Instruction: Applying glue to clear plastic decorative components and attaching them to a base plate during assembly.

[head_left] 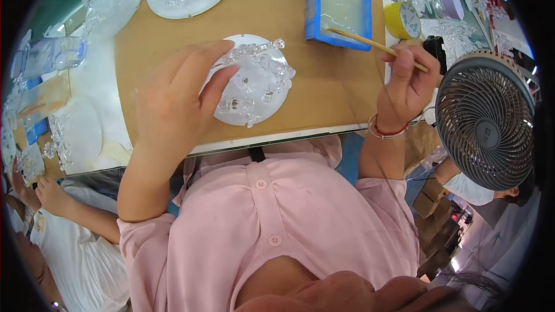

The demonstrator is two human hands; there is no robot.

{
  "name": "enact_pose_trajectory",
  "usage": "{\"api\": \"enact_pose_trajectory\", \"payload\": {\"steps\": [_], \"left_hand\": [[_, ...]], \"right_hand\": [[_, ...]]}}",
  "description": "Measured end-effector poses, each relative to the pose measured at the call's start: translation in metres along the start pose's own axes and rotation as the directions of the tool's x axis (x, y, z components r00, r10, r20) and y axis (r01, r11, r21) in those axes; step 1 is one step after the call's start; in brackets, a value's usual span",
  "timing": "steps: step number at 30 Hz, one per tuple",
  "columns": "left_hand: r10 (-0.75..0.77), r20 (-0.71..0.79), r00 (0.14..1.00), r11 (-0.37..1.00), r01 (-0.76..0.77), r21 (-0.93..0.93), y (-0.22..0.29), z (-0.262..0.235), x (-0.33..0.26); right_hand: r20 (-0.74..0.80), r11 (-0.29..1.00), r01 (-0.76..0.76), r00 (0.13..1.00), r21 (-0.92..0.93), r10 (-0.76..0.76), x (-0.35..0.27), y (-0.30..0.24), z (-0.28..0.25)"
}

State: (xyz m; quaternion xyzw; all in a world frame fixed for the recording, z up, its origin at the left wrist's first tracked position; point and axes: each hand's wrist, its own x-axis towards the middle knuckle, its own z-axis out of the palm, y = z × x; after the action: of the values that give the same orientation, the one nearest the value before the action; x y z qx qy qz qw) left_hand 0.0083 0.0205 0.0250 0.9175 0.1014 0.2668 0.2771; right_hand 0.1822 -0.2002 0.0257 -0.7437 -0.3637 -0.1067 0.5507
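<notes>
A round white disc [237,110] lies on the brown board in front of me, with several small clear plastic pieces on it. My left hand [179,86] reaches over the disc's left side. Its thumb and index finger close around the near end of a long clear plastic piece [254,50], though the exact contact is hard to see. In my right hand [411,78] a thin wooden stick [370,41] is pinched between fingers and thumb. The stick's tip reaches over the near edge of a blue-rimmed tray [310,8] with a pale, glossy filling.
More white discs [199,6] with clear pieces stand at the far left. A yellow tape roll [402,20] sits right of the tray. A dark round fan [485,121] stands close by my right hand. At the lower left, another person's hand [53,196] rests near the table edge.
</notes>
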Motion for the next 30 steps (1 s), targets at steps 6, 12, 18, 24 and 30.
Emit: {"api": "enact_pose_trajectory", "payload": {"steps": [6,12,18,24,30], "left_hand": [[-0.181,0.007,0.983,0.98,0.181,-0.078,-0.01,-0.007,-0.017],[-0.112,-0.189,0.975,0.992,0.098,-0.084,-0.008,0.012,-0.033],[-0.136,-0.161,0.977,0.978,0.107,-0.177,-0.015,0.02,-0.032],[-0.06,-0.282,0.958,0.975,-0.004,-0.223,-0.023,0.02,-0.034],[0.02,-0.328,0.944,0.981,-0.081,-0.175,-0.025,0.024,-0.033]], "right_hand": [[0.109,0.984,0.058,0.993,-0.166,-0.04,0.014,0.006,-0.006],[0.012,0.989,0.017,1.0,-0.15,-0.015,0.017,0.007,-0.006],[-0.213,0.997,0.074,0.974,-0.021,-0.077,0.013,0.001,-0.009],[-0.323,0.983,0.182,0.93,-0.011,-0.176,0.002,-0.006,-0.016],[-0.155,0.953,0.302,0.943,0.024,-0.295,-0.04,-0.03,-0.016]]}}
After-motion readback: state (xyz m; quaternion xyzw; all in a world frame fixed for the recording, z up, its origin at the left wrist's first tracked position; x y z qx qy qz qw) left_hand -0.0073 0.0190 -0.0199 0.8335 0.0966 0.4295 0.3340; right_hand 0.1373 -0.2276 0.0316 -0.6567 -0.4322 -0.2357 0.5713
